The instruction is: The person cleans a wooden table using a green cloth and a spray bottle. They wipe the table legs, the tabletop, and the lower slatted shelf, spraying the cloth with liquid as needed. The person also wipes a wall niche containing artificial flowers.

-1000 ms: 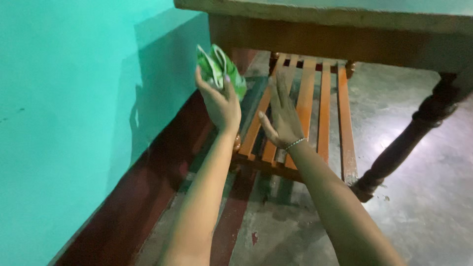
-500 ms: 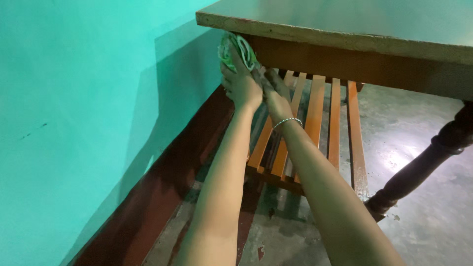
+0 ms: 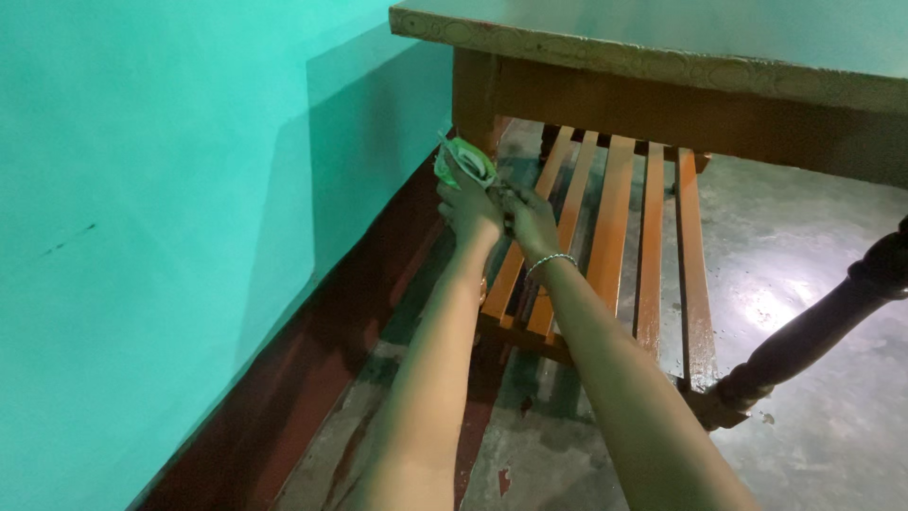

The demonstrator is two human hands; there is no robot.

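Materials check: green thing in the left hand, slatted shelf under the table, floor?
Green thing: looks like thin crumpled plastic film or a wrapper, glossy folds; cloth not ruled out.
Slatted shelf: wood, orange-brown painted or varnished, straight planks with gaps.
Floor: seems polished cement, grey, mottled, with a light glare.

The hands, left hand (image 3: 470,210) and right hand (image 3: 532,220), sat in the gap under the table top (image 3: 662,57); its apron closed off the way at twelve o'clock; the near table leg (image 3: 476,99) blocked eleven o'clock, just beyond the green cloth (image 3: 462,162); the teal wall (image 3: 170,189) shut off nine o'clock; the slatted shelf (image 3: 615,208) lay below, narrow slots between its slats; the turned leg (image 3: 804,336) stood at four o'clock; bare floor (image 3: 832,246) lay open at three o'clock.
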